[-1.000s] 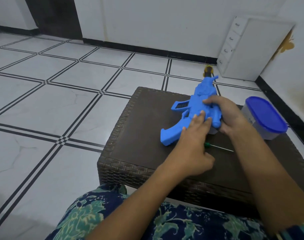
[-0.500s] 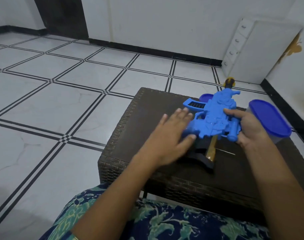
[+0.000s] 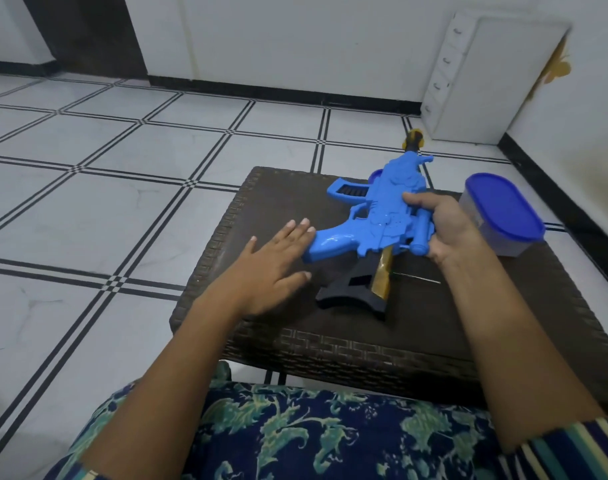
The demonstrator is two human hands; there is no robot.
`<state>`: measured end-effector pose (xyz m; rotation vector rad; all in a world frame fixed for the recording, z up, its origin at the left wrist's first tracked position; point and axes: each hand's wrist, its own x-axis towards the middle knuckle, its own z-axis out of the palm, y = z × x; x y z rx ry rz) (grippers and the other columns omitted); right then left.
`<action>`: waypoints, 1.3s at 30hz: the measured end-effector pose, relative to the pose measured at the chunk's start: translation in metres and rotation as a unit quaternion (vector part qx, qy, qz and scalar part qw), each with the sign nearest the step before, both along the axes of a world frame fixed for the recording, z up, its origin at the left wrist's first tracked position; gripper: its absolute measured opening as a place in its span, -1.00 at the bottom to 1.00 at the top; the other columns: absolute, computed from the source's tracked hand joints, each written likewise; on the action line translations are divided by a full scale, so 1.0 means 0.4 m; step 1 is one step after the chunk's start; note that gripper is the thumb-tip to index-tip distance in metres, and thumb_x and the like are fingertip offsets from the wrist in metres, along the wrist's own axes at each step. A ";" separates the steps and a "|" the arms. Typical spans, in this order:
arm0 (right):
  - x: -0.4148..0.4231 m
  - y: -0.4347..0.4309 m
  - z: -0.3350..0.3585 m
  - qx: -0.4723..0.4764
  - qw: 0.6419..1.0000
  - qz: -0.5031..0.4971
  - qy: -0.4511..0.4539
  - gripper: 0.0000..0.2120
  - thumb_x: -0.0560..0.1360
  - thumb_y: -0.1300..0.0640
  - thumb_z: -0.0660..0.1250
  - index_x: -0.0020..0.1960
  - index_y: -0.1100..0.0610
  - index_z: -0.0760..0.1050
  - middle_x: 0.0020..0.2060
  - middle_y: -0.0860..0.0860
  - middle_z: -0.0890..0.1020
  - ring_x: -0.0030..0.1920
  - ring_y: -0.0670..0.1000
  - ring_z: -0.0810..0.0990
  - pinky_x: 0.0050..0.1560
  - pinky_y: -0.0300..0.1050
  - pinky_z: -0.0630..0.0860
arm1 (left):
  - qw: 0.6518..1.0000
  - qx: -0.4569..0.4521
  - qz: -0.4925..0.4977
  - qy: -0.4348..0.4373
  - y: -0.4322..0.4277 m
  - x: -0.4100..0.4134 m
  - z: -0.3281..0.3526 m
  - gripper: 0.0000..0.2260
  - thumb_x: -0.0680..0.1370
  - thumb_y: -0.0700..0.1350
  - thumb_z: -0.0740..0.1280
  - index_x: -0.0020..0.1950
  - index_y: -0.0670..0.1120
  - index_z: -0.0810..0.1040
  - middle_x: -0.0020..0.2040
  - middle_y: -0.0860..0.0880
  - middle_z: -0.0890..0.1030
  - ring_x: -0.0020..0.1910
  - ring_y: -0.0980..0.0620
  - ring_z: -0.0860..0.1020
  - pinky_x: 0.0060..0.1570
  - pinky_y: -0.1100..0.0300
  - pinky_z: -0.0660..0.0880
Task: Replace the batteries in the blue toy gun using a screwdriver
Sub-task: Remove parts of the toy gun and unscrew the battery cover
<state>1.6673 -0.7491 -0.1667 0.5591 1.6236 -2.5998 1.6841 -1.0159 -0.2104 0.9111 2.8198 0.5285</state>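
Item: blue toy gun, one, muzzle pointing away from the sitter, body raised at a tilt.
Location: over the wicker table, with the black stock resting on the top.
Right hand: clamped round the gun's body from the far side, thumb laid across the upper face.
Left hand: flat, fingers straight and a little spread, holding nothing. The fingertips are at the pistol grip; contact cannot be told.
Screwdriver: one, lying on the table just beside the stock. Only the thin shaft shows and no hand is on it.
Step in hand (judged): turning the gun to find the battery cover, with no screw yet attempted.
Handling note: lay the gun flat with the cover side up, not propped on the stock. The left palm should press the grip down so the body cannot rock, which frees the right hand for the tool. Seat the tip square in the screw before turning.
Risk: glossy plastic may slide under a one-handed hold.
Batteries: none visible.
Screws: too small to tell.
Lidded container: one, blue lid on, just beyond the right hand.
Drawer unit: one, white, against the far wall.
Hands: two.
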 end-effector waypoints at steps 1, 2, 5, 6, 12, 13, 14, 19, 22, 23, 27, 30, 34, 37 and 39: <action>0.001 -0.004 -0.001 0.000 1.000 0.003 0.001 -0.65 0.59 0.25 0.22 0.35 0.32 0.42 0.06 0.23 0.65 -0.21 0.17 0.72 -0.34 0.10 0.66 | 1.000 0.012 -0.002 0.009 -0.002 0.002 0.001 -0.40 0.58 0.17 0.05 0.55 0.15 -0.14 0.52 0.27 -0.21 0.48 0.30 -0.27 0.47 -0.24 -0.07; 0.001 -0.006 0.000 -0.003 1.000 0.005 0.001 -0.65 0.59 0.25 0.22 0.35 0.32 0.42 0.06 0.23 0.64 -0.21 0.17 0.72 -0.34 0.11 0.66 | 0.999 0.035 -0.007 0.023 -0.003 0.006 0.006 -0.38 0.55 0.21 0.02 0.55 0.14 -0.14 0.52 0.27 -0.20 0.48 0.31 -0.27 0.47 -0.23 -0.07; -0.002 -0.008 0.005 -0.008 1.000 0.005 0.002 -0.65 0.59 0.25 0.22 0.35 0.34 0.41 0.08 0.25 0.64 -0.20 0.19 0.71 -0.32 0.14 0.66 | 0.990 0.109 -0.019 0.090 -0.001 0.020 0.023 -0.38 0.56 0.20 0.01 0.56 0.09 -0.13 0.55 0.22 -0.18 0.50 0.25 -0.25 0.49 -0.18 -0.08; -0.003 -0.008 0.005 -0.007 1.000 0.009 0.002 -0.64 0.59 0.24 0.22 0.36 0.34 0.41 0.11 0.26 0.63 -0.17 0.20 0.71 -0.31 0.15 0.66 | 0.985 0.130 -0.019 0.109 0.003 0.026 0.030 -0.38 0.57 0.17 0.02 0.57 0.07 -0.13 0.56 0.19 -0.17 0.51 0.22 -0.24 0.49 -0.18 -0.08; -0.003 -0.016 -0.001 -0.005 1.000 0.010 0.001 -0.65 0.57 0.28 0.24 0.34 0.34 0.42 0.11 0.28 0.63 -0.17 0.22 0.71 -0.32 0.08 0.64 | 0.984 0.130 -0.026 0.122 0.016 0.025 0.023 -0.40 0.58 0.13 0.00 0.56 0.03 -0.16 0.56 0.13 -0.20 0.53 0.16 -0.22 0.49 -0.20 -0.11; -0.003 -0.016 -0.001 -0.003 1.000 0.008 0.001 -0.64 0.56 0.28 0.25 0.34 0.34 0.43 0.12 0.28 0.63 -0.14 0.23 0.71 -0.31 0.09 0.65 | 0.990 0.099 -0.036 0.091 0.016 0.023 0.012 -0.41 0.57 0.17 -0.05 0.56 0.09 -0.16 0.55 0.19 -0.19 0.51 0.24 -0.21 0.49 -0.19 -0.12; -0.005 -0.013 -0.004 0.002 1.000 0.007 0.001 -0.64 0.56 0.28 0.25 0.34 0.34 0.43 0.13 0.29 0.63 -0.10 0.24 0.70 -0.29 0.10 0.65 | 0.995 0.071 -0.044 0.060 0.017 0.022 0.000 -0.42 0.55 0.21 -0.09 0.55 0.15 -0.15 0.54 0.24 -0.19 0.49 0.31 -0.21 0.48 -0.19 -0.14; -0.010 -0.005 0.001 0.009 1.000 0.022 0.000 -0.63 0.57 0.24 0.25 0.35 0.30 0.44 0.14 0.25 0.63 -0.09 0.23 0.70 -0.31 0.16 0.64 | 0.993 0.112 -0.032 0.030 0.015 0.019 -0.003 -0.43 0.54 0.21 -0.10 0.55 0.15 -0.07 0.53 0.28 -0.12 0.48 0.37 -0.16 0.48 -0.14 -0.25; -0.014 -0.004 0.003 0.008 0.999 0.031 0.005 -0.63 0.57 0.23 0.25 0.36 0.29 0.43 0.12 0.24 0.64 -0.12 0.22 0.71 -0.32 0.15 0.63 | 0.987 0.153 -0.035 0.042 0.014 0.024 0.009 -0.45 0.57 0.17 -0.06 0.56 0.13 -0.05 0.54 0.25 -0.08 0.50 0.31 -0.14 0.48 -0.18 -0.22; -0.014 -0.006 0.004 0.008 0.999 0.033 0.004 -0.63 0.56 0.23 0.25 0.35 0.28 0.43 0.12 0.24 0.64 -0.11 0.23 0.71 -0.32 0.15 0.63 | 0.984 0.167 -0.035 0.053 0.014 0.027 0.011 -0.46 0.58 0.15 -0.04 0.56 0.11 -0.05 0.55 0.23 -0.08 0.51 0.28 -0.14 0.48 -0.19 -0.21; -0.015 -0.009 -0.002 0.015 1.000 0.025 0.003 -0.64 0.55 0.27 0.26 0.34 0.29 0.45 0.13 0.26 0.64 -0.02 0.25 0.69 -0.24 0.15 0.65 | 0.969 0.223 -0.015 0.107 0.011 0.029 0.034 -0.45 0.61 0.08 0.01 0.57 0.02 -0.06 0.57 0.15 -0.10 0.54 0.18 -0.15 0.49 -0.20 -0.17; -0.016 -0.011 -0.003 0.017 1.000 0.024 0.005 -0.64 0.54 0.27 0.27 0.33 0.29 0.45 0.14 0.26 0.64 0.01 0.26 0.68 -0.21 0.17 0.65 | 0.971 0.206 -0.009 0.120 0.017 0.022 0.025 -0.43 0.61 0.10 -0.02 0.57 -0.01 -0.13 0.57 0.11 -0.16 0.54 0.15 -0.18 0.50 -0.14 -0.19; -0.014 -0.009 -0.007 0.037 0.999 0.028 0.019 -0.69 0.54 0.31 0.25 0.28 0.28 0.48 0.09 0.25 0.65 -0.03 0.25 0.69 -0.14 0.18 0.65 | 0.998 0.018 -0.049 0.017 0.037 0.025 -0.033 -0.35 0.50 0.32 -0.21 0.54 0.09 -0.21 0.53 0.16 -0.20 0.50 0.27 -0.18 0.50 -0.08 -0.18; -0.014 -0.006 0.002 0.028 0.999 0.024 0.014 -0.63 0.55 0.29 0.26 0.35 0.29 0.44 0.13 0.25 0.64 -0.03 0.25 0.68 -0.23 0.14 0.65 | 0.995 0.072 -0.033 0.064 0.031 0.025 -0.022 -0.38 0.55 0.28 -0.18 0.56 0.08 -0.15 0.54 0.19 -0.17 0.49 0.32 -0.18 0.49 -0.05 -0.29; -0.017 -0.008 0.009 0.031 0.999 0.022 0.025 -0.62 0.55 0.29 0.25 0.36 0.29 0.43 0.15 0.26 0.62 -0.01 0.25 0.68 -0.24 0.15 0.65 | 0.992 0.110 -0.028 0.061 0.024 0.020 -0.011 -0.42 0.56 0.26 -0.16 0.56 0.10 -0.10 0.55 0.21 -0.13 0.48 0.35 -0.16 0.48 -0.08 -0.30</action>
